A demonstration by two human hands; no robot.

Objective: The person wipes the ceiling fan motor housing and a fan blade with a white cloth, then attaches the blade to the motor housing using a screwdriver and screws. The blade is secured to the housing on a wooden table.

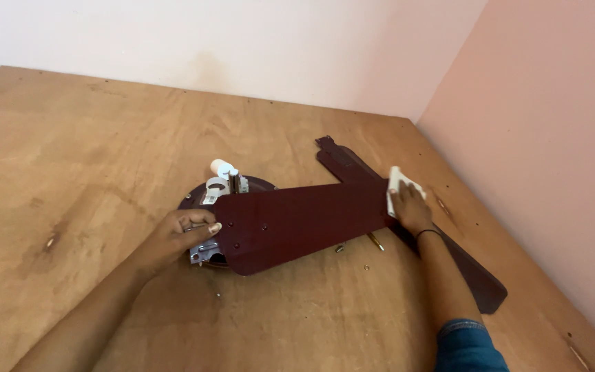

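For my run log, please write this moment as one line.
left hand: steadies fan blade on motor | right hand: presses white cloth on blade tip | second blade: beneath

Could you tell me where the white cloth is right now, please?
In the head view, the white cloth is right of centre, under the right hand, pressed on the far end of the dark red fan blade near the pink wall.

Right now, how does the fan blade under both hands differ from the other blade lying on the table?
The upper blade rests on the fan motor; the lower blade lies flat on the table. The upper blade is touched by the left hand and the right hand holding a cloth; the lower blade is partly covered. Both are dark maroon.
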